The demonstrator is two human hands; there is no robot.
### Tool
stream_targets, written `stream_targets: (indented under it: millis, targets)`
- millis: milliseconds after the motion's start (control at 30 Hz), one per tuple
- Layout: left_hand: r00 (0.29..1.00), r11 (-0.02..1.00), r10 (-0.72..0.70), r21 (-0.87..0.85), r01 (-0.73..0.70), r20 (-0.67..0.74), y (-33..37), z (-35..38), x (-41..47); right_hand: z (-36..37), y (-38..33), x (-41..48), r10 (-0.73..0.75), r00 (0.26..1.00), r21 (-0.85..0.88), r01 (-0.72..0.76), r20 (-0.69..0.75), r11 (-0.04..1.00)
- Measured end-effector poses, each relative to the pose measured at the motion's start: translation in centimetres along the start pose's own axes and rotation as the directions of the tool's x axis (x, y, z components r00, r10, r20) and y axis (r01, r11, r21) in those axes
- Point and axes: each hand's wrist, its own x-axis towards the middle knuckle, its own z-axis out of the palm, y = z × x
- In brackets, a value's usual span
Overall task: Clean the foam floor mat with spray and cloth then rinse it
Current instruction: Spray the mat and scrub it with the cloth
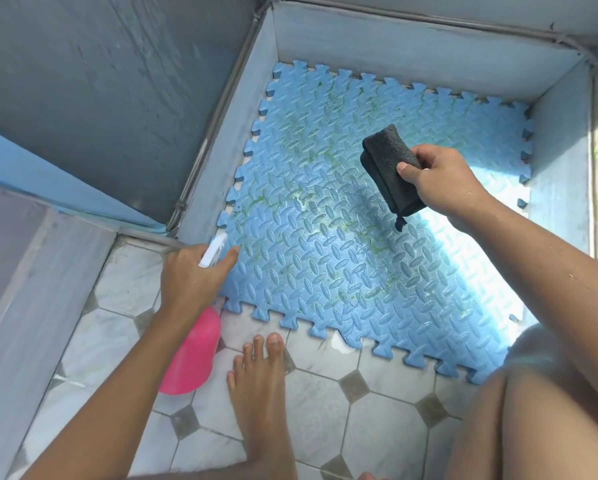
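Presumably for spraying before wiping, the spray bottle (194, 355) is gripped by the left hand (190, 277) at the edge of the foam mat (325, 271) on the floor (325, 396), the cloth (389, 168) pinched above it by the right hand (446, 183).

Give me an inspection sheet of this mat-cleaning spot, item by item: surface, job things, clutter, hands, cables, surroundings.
Surface: white tiled floor with grey diamond insets.
Job's things: blue foam mat lies flat in the corner, marked with green stains; pink spray bottle with its white nozzle towards the mat; dark folded cloth above the mat.
Clutter: nothing seen.
Hands: left hand grips the spray bottle; right hand grips the cloth.
Cables: none seen; a thin pipe runs along the wall ledge.
Surroundings: grey walls; a bare foot on the tiles beside the mat.
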Motion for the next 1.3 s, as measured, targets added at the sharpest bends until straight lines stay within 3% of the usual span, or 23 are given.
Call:
stream_targets:
  millis: [233, 400, 567, 700, 800, 900, 1033, 1300]
  targets:
    - [0.985, 0.99, 0.139, -0.021, -0.138, 0.097, -1.6, -0.6, 0.3, 0.3, -0.2, -0.2, -0.009, 1.0, -0.02, 0.009, 0.01, 1.0]
    - [0.983, 0.992, 0.12, 0.019, -0.124, 0.136, -2.0, -0.6, -0.1, 0.4, -0.2, -0.4, -0.027, 0.999, -0.032, 0.028, 0.03, 0.999]
    - [0.911, 0.975, 0.221, -0.058, -0.214, 0.347, -3.4, -0.8, 0.0, 0.5, -0.1, -0.6, -0.035, 0.998, -0.058, 0.039, 0.059, 0.998]
    - [0.847, 0.943, 0.287, 0.024, -0.332, 0.447, -3.1, -1.0, -0.5, 0.6, -0.1, -0.7, -0.049, 0.995, -0.085, 0.057, 0.087, 0.995]
    - [0.829, 0.943, 0.273, 0.033, -0.33, 0.488, -3.0, -1.3, -0.3, 0.7, -0.1, -0.8, -0.068, 0.993, -0.096, 0.078, 0.095, 0.992]
    - [0.881, 0.955, 0.264, 0.018, -0.295, 0.393, -3.5, -1.6, 0.0, 0.7, -0.1, -0.8, -0.077, 0.992, -0.115, 0.089, 0.104, 0.989]
    - [0.981, 0.986, 0.163, 0.02, -0.166, 0.105, -3.1, -2.0, 0.3, 0.6, -0.1, -0.8, -0.084, 0.991, -0.127, 0.096, 0.101, 0.987]
    - [0.99, 0.991, 0.118, 0.06, -0.123, 0.076, -1.0, -1.0, 1.2, 0.8, -0.3, -1.1, -0.08, 0.991, -0.139, 0.095, 0.106, 0.986]
